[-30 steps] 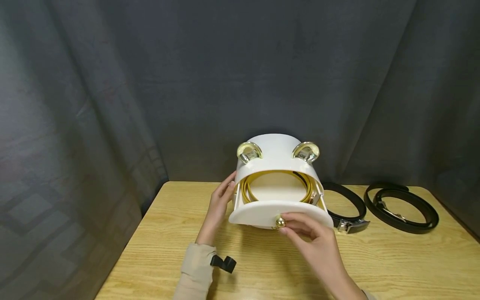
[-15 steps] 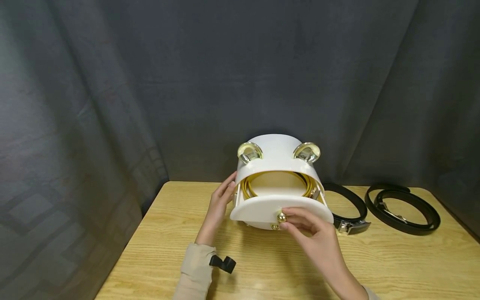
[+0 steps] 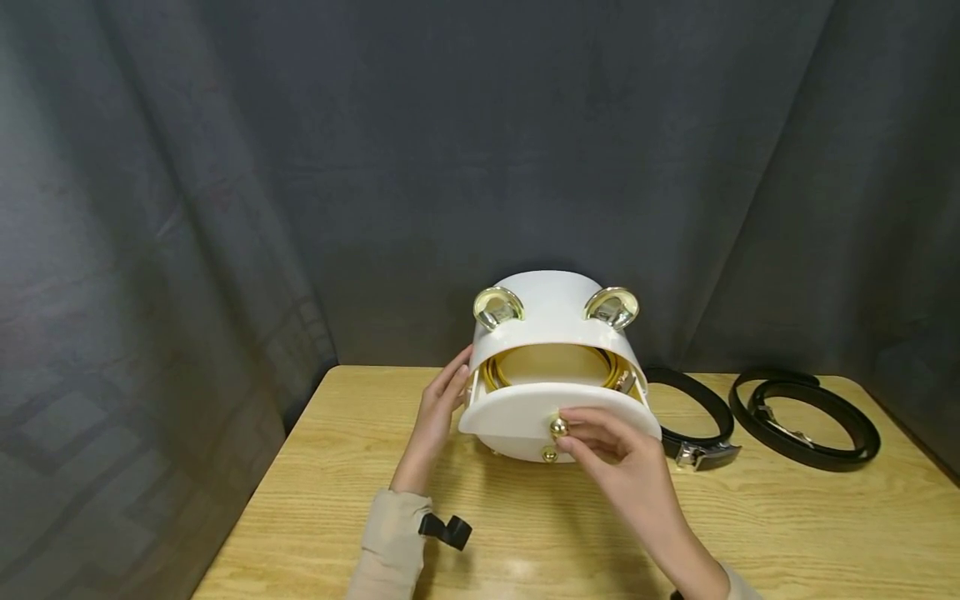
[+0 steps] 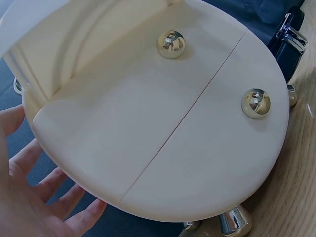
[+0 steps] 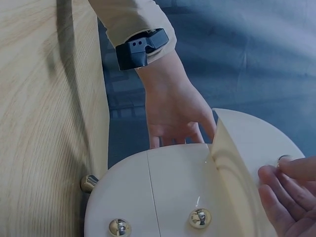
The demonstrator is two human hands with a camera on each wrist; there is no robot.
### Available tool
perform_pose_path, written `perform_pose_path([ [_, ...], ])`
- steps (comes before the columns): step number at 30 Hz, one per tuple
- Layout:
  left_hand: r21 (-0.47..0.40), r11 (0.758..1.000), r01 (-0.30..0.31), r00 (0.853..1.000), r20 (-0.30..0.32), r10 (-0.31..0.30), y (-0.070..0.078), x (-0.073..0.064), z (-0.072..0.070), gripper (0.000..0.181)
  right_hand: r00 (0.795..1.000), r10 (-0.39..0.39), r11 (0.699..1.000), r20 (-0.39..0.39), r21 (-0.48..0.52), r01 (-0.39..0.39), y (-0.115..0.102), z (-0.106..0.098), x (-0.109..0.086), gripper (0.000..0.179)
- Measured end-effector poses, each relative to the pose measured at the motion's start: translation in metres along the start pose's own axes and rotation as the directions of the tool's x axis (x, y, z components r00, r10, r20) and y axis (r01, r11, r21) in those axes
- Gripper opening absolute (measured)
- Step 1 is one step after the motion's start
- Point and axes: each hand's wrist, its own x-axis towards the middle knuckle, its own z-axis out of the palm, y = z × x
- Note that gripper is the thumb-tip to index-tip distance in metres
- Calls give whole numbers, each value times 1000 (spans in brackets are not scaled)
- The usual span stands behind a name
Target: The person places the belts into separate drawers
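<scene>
A white rounded drawer box point(image 3: 551, 304) with two gold ears stands on the table, its top drawer point(image 3: 510, 412) partly pulled out. Inside that drawer lies a coiled yellow belt point(image 3: 491, 373). My right hand point(image 3: 626, 454) pinches the drawer's round gold knob point(image 3: 558, 427) between thumb and fingers. My left hand point(image 3: 441, 400) rests along the box's left side with fingers extended; the left wrist view shows those fingers point(image 4: 49, 185) spread at the edge. Two lower drawers, with gold knobs point(image 5: 200, 217) in the right wrist view, sit flush in the box.
Right of the box lies a coiled black belt with a silver buckle point(image 3: 697, 454), partly hidden behind the box. Another coiled black belt point(image 3: 855, 446) lies farther right. A dark grey curtain point(image 3: 525, 167) hangs behind the wooden table point(image 3: 330, 492).
The top drawer has slid partway back into the box, with my right hand moving along on its knob. A lower knob has come into sight beneath it. My left hand stays put.
</scene>
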Motion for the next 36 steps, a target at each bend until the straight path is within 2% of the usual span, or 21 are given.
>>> perform_pose_path([
  [19, 17, 1000, -20, 1000, 5, 20, -1, 1, 2, 48, 995, 105, 994, 0, 21, -105, 6, -2, 14, 30],
  [25, 11, 1000, -1, 1000, -4, 1, 0, 3, 2, 47, 990, 143, 990, -2, 12, -143, 8, -3, 19, 28],
  [36, 9, 1000, 0, 1000, -20, 0, -1, 2, 1, 47, 986, 164, 986, -4, 5, -164, 17, -4, 26, 26],
])
